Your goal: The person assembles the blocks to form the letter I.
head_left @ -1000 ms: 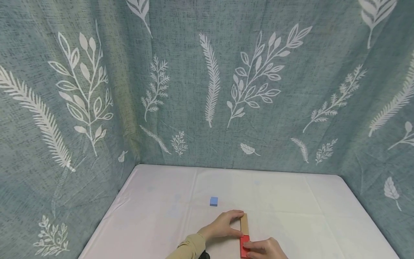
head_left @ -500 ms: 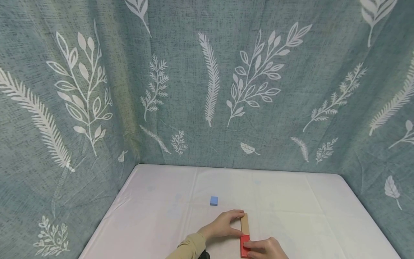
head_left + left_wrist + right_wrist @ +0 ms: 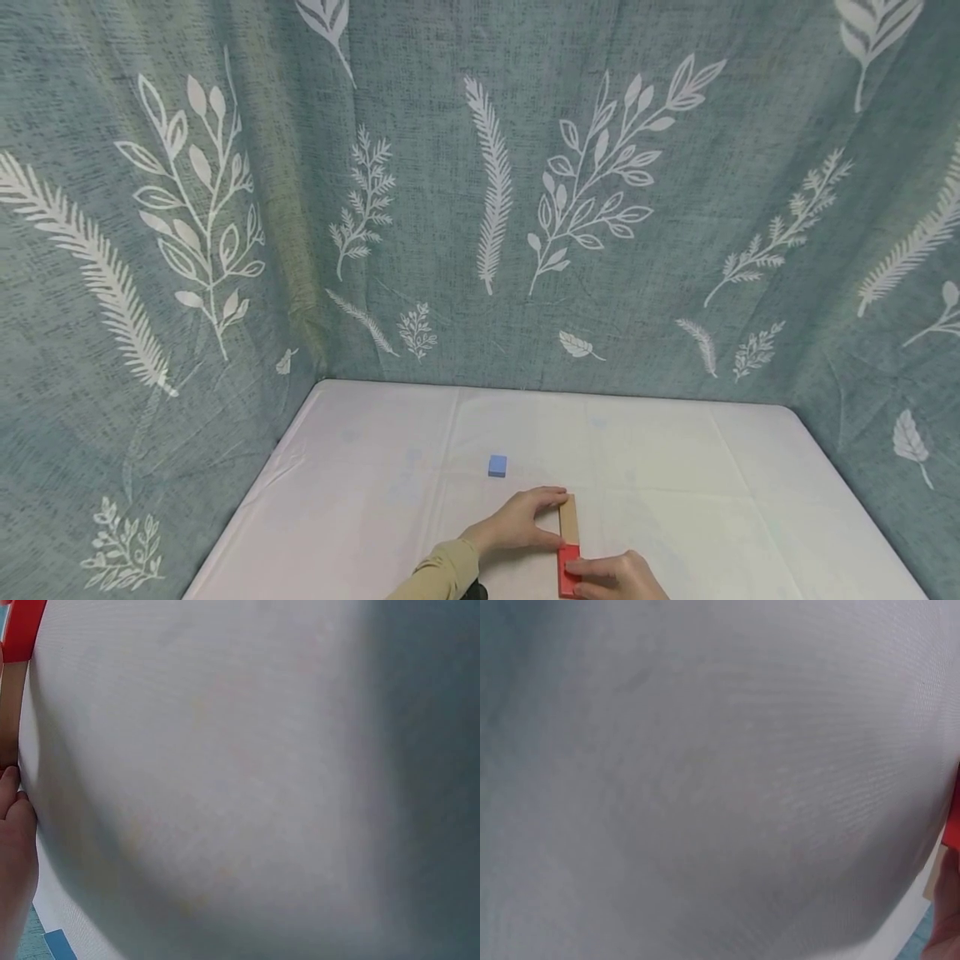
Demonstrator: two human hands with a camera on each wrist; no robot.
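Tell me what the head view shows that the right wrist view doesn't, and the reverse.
Only the head view: the blue block, the beige sleeve, the white leaf prints, and the left hand and right hand together.

Only the right wrist view: no separate object that I can make out, just a close, blurry look at fine ribbing on the white tabletop.

Both: the tabletop, the red block, the tan block, the teal cloth and at least part of a hand.
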